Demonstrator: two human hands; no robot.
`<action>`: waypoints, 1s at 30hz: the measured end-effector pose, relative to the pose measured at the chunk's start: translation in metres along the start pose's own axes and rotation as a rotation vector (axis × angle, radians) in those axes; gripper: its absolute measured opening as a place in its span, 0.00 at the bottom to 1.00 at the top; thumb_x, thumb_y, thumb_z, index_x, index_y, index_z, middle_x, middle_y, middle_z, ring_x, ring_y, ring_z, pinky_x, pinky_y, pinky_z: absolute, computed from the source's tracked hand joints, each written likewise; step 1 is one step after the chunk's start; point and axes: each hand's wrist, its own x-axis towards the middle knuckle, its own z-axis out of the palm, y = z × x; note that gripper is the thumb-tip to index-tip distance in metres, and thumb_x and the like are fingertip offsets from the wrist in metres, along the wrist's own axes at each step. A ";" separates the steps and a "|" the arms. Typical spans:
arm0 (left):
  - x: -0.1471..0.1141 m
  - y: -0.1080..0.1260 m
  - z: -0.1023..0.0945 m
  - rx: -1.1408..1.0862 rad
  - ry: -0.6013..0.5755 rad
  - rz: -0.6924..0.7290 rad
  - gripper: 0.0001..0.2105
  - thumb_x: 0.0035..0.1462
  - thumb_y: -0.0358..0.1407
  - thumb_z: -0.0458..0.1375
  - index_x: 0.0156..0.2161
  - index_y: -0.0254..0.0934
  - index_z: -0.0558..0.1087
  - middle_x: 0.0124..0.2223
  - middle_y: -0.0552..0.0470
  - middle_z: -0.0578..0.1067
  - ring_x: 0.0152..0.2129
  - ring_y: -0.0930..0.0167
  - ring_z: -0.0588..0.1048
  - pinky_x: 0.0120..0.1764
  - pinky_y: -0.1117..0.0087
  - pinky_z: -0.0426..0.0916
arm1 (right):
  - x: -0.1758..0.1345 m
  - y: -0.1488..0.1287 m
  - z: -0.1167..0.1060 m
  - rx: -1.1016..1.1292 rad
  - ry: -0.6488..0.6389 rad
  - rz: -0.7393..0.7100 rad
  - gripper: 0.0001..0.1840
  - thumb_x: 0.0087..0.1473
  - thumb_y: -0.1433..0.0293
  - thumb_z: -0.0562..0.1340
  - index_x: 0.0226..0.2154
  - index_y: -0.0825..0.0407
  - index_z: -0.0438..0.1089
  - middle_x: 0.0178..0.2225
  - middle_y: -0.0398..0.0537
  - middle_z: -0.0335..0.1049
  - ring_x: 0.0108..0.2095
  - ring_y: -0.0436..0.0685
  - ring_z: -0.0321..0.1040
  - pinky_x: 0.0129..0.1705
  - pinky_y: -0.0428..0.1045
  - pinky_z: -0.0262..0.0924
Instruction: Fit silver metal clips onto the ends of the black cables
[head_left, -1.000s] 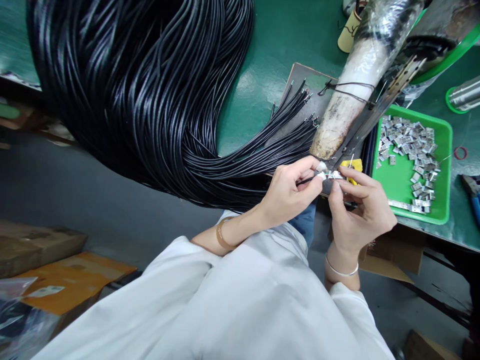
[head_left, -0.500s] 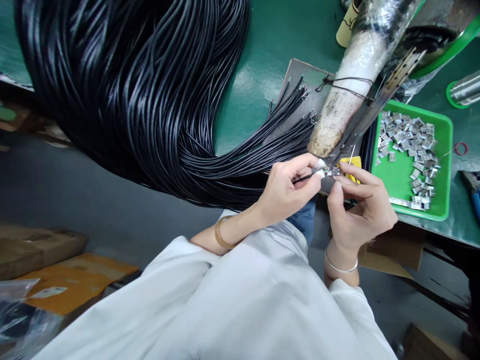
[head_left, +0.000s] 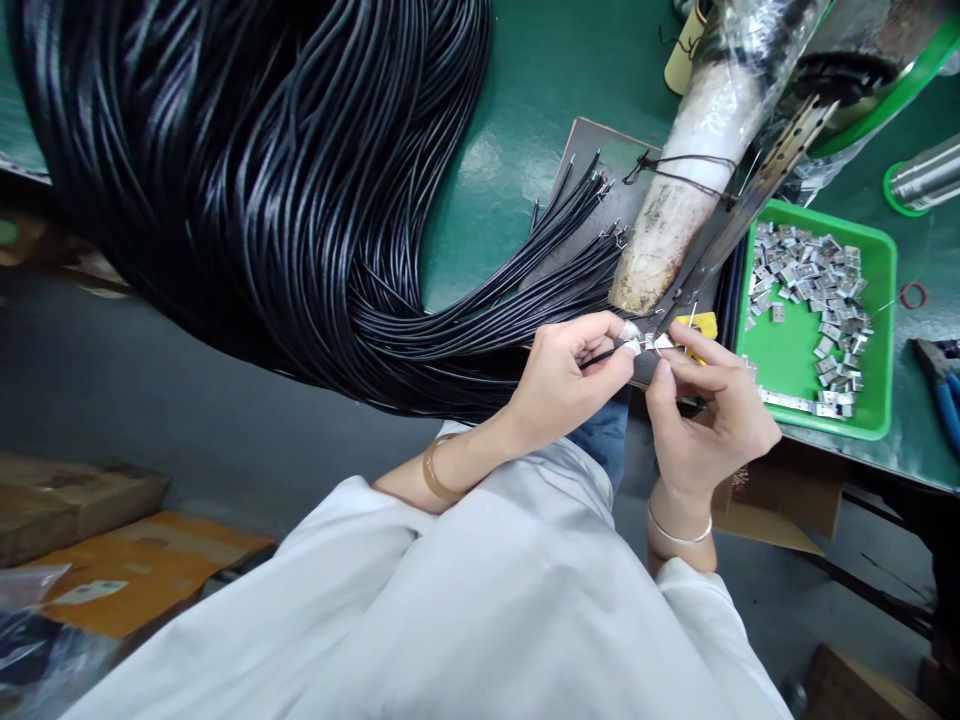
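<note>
Black cable (head_left: 596, 359) pinched in left fingers (head_left: 613, 374), its end at a connector (head_left: 660, 342); right fingers (head_left: 661, 392) nearly closed there, hold unclear. Joint seemingly unfinished; many cables (head_left: 450, 330) on the desk (head_left: 525, 100), loose connectors (head_left: 806, 270) in the tray (head_left: 787, 350), apparently remain.

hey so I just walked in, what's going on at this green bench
A person's left hand pinches a black cable near its end. The right hand is at a small metal piece there; its grip is unclear. A green tray beside it holds loose metal parts, and a thick bundle of black cables lies across the bench.
</note>
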 end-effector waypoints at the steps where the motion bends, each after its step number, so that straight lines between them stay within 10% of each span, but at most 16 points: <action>1: 0.000 0.000 0.000 0.000 0.006 0.007 0.06 0.60 0.34 0.58 0.35 0.32 0.73 0.22 0.59 0.61 0.19 0.81 0.56 0.24 0.77 0.53 | 0.000 0.000 0.000 -0.003 0.000 0.001 0.08 0.52 0.78 0.66 0.35 0.51 0.71 0.45 0.49 0.79 0.42 0.56 0.79 0.33 0.47 0.74; 30: -0.002 0.002 -0.001 0.073 -0.032 0.033 0.08 0.59 0.33 0.58 0.36 0.32 0.78 0.20 0.59 0.60 0.18 0.82 0.54 0.22 0.77 0.49 | -0.001 0.001 -0.005 -0.125 0.000 -0.076 0.12 0.51 0.79 0.67 0.38 0.49 0.72 0.44 0.45 0.80 0.38 0.54 0.79 0.32 0.46 0.71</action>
